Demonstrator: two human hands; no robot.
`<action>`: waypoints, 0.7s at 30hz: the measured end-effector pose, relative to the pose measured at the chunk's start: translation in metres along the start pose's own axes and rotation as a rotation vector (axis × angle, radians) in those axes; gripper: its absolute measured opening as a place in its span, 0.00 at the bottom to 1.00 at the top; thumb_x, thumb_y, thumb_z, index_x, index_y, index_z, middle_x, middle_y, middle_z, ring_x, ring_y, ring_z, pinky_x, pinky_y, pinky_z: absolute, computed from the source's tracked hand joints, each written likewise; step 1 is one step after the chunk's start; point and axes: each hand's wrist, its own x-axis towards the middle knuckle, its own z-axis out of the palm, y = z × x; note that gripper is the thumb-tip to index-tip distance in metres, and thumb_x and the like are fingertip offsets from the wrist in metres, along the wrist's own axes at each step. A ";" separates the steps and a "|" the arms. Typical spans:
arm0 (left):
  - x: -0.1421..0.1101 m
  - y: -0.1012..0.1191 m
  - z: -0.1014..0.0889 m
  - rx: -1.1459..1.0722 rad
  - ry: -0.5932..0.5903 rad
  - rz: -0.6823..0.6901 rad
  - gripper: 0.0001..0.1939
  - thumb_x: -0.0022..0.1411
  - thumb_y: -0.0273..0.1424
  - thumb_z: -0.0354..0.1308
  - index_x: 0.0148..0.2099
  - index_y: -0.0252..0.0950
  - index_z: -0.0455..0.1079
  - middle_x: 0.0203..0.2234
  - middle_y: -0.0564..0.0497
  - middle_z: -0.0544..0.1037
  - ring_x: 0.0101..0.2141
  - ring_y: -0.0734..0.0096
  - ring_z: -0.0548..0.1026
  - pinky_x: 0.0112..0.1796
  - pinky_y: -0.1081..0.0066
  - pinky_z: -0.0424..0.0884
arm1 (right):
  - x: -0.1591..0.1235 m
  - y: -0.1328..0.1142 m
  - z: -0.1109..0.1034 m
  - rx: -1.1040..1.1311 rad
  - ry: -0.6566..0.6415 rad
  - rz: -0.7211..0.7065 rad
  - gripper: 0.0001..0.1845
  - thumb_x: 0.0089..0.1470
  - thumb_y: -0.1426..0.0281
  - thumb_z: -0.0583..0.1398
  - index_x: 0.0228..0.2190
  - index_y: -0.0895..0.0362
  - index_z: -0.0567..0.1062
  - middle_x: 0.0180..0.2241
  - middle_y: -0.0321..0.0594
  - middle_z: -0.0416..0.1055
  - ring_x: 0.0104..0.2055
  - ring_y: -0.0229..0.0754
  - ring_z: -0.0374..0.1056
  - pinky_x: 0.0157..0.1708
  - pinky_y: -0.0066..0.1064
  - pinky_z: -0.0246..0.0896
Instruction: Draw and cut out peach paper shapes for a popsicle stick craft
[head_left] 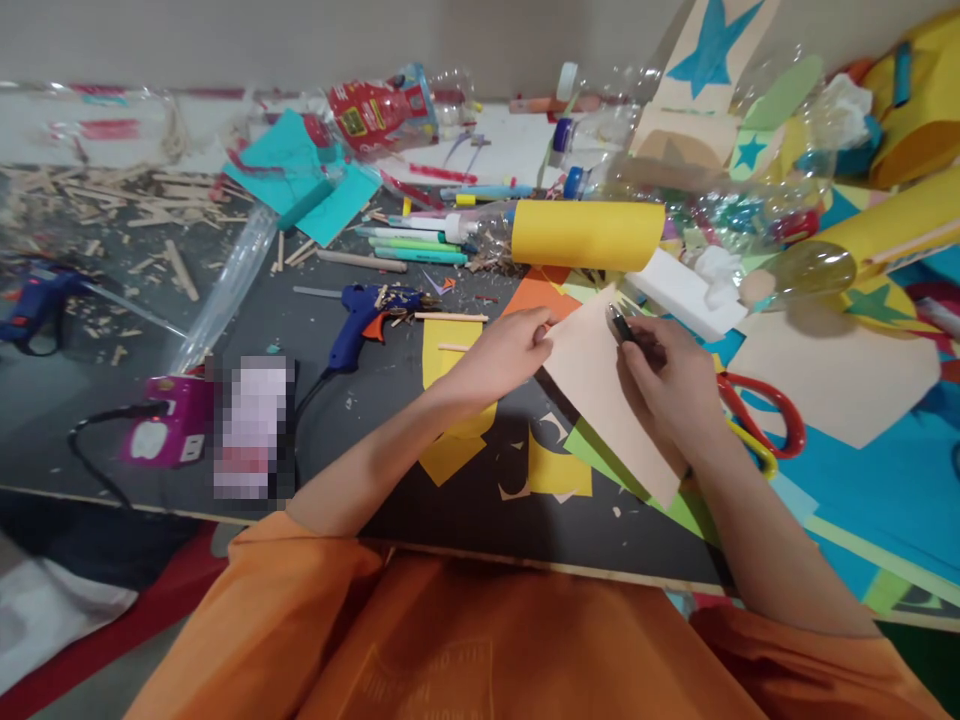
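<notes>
So the right hand [671,380] has its thumb and fingers closed around a black pen [622,326], while the left hand [506,350] pinches the left edge of a beige card [592,370] between thumb and bent fingers, no real gap there. Pen's long axis slants away from the body and a bit left, silver end foremost, over the card near its far corner. Can't tell if that end actually touches. The card runs lengthwise from that far corner back toward the body and to the right, passing under the right hand, so the right is the nearer one to most of it. Red scissors [795,420] sit just beside the right wrist. Further out, past the far corner, a bottle [487,230] lies on its side, neck pointing left, with a yellow wrap [589,235] hiding whatever's in the body. Behind it there's a red-labelled bottle [382,112], also lying down, contents hidden by the label. The clear bottles off right overlap too much to say what's inside.
</notes>
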 end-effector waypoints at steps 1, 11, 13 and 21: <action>-0.005 -0.002 -0.009 -0.008 0.002 -0.009 0.09 0.57 0.22 0.50 0.37 0.35 0.72 0.27 0.53 0.74 0.28 0.71 0.69 0.32 0.71 0.64 | 0.000 0.002 0.000 -0.006 0.008 0.009 0.12 0.56 0.68 0.56 0.41 0.55 0.75 0.39 0.47 0.78 0.39 0.51 0.74 0.39 0.44 0.70; -0.032 -0.026 -0.064 -0.166 -0.166 -0.132 0.13 0.56 0.35 0.52 0.37 0.33 0.74 0.33 0.52 0.78 0.33 0.71 0.73 0.36 0.73 0.67 | -0.002 -0.019 0.000 0.260 -0.108 -0.044 0.18 0.63 0.57 0.51 0.35 0.53 0.77 0.36 0.45 0.76 0.40 0.49 0.72 0.40 0.42 0.68; -0.032 -0.027 -0.053 -0.108 -0.143 -0.069 0.13 0.57 0.35 0.53 0.39 0.33 0.74 0.35 0.51 0.78 0.36 0.69 0.74 0.39 0.73 0.68 | -0.006 -0.025 0.004 0.393 -0.230 -0.007 0.17 0.61 0.56 0.53 0.39 0.53 0.76 0.35 0.42 0.76 0.35 0.45 0.72 0.34 0.37 0.68; -0.040 -0.024 -0.034 0.095 -0.052 0.000 0.13 0.61 0.31 0.53 0.44 0.36 0.75 0.39 0.50 0.81 0.36 0.70 0.75 0.38 0.73 0.68 | -0.012 -0.028 0.003 0.235 -0.341 -0.055 0.06 0.52 0.70 0.59 0.35 0.55 0.73 0.20 0.31 0.65 0.20 0.36 0.60 0.22 0.27 0.55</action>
